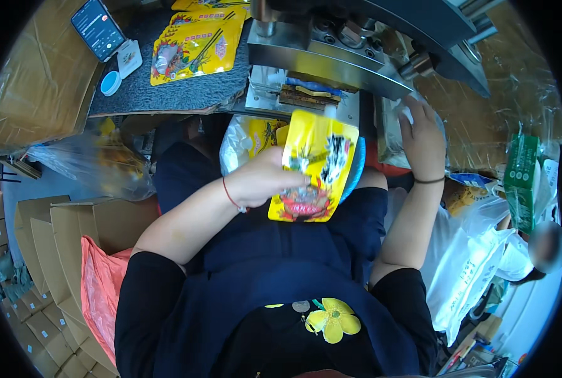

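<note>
My left hand [271,178] grips a yellow printed pouch [318,170] by its left edge, thumb across the front. The pouch hangs tilted above my lap, just in front of the metal press [331,57]. Beside the press on the right is my right hand [424,142], its fingers curled over a clear plastic bag [391,126]. Something small and white [408,116] shows at the fingertips; its kind is too small to make out. Beneath the press head lies a worn bar with blue and yellow strips [312,91].
Stacked yellow pouches [199,47] lie on a dark mat [186,94] at the far left, near a propped phone [97,28] and a small round blue-white tub [111,83]. Cardboard boxes [104,227] stand at left. White plastic sacks [463,264] and another person [514,261] are at right.
</note>
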Available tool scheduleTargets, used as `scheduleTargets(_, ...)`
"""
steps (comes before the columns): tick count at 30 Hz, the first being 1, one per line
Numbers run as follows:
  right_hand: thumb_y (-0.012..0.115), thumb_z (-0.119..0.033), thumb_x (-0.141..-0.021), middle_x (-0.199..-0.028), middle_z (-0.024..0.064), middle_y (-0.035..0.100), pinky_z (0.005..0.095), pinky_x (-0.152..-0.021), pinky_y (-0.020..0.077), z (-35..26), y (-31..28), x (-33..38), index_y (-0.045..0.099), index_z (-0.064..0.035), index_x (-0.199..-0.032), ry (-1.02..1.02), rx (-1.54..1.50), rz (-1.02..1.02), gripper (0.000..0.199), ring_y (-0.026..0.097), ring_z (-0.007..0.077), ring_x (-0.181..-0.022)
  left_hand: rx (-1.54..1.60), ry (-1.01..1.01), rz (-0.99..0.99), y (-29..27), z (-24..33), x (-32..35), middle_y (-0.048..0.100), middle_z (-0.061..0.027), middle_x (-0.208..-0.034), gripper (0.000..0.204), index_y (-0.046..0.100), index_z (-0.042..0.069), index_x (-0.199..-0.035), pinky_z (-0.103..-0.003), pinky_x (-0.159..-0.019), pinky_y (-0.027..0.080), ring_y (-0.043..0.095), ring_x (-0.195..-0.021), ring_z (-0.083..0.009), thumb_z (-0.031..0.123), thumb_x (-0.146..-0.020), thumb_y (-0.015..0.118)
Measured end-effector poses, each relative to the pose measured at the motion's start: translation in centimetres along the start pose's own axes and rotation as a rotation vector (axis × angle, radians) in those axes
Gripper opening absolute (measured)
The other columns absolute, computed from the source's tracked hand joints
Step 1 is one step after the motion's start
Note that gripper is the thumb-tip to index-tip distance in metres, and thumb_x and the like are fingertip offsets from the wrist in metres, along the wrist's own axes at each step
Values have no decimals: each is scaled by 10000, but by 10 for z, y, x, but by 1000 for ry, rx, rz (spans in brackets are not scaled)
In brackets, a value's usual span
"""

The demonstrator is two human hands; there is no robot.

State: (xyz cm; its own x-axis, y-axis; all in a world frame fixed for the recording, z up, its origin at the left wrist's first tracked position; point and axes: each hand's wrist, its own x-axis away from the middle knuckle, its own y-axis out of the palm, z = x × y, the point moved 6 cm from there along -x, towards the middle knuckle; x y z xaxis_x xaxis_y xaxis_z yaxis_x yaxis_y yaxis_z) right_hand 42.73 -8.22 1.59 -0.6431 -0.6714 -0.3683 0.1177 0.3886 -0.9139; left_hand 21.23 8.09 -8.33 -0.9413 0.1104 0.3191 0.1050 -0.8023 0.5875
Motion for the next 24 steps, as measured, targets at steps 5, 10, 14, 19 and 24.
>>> scheduleTargets(5,672,-135,-892,-1173,187,586,468,-885,496,36,38,8,631,-117,-1204,45,125,-83,315,575,428,-1115,136,92,-19,-17,39,-22,692,-142,-1217,417,588,-39,-1298,-354,-971,540,693,-1074,-205,-75,-882,598)
scheduleTargets(10,676,-72,-865,-1098,198,606,462,-878,483,41,41,13,621,-64,-1166,89,-55,-46,306,590,427,-1057,-597,312,563,-67,73,-7,650,-179,-1256,485,519,-25,-1351,-398,-869,550,676,-1058,-279,103,-916,691)
scheduleTargets(14,666,-47,-864,-1076,200,630,448,-853,500,40,36,19,603,-35,-1172,8,-77,40,315,614,412,-993,-1838,839,1168,-137,164,29,476,-307,-1413,622,478,20,-1415,-518,-1052,415,515,-1270,-412,380,-941,657)
scheduleTargets(19,691,-53,-918,-990,131,665,316,-733,515,27,9,33,587,-13,-1145,275,-327,134,253,668,204,-823,-2045,558,726,-96,103,57,508,-220,-1436,507,588,117,-1341,-496,-1096,404,491,-1320,-411,247,-864,702)
scheduleTargets(24,768,-38,-871,-955,60,649,243,-730,488,-25,5,38,534,-31,-1039,160,-788,16,288,634,110,-822,-1490,758,851,-104,91,93,727,-133,-989,311,699,42,-1134,-366,-869,537,707,-960,-280,5,-826,668)
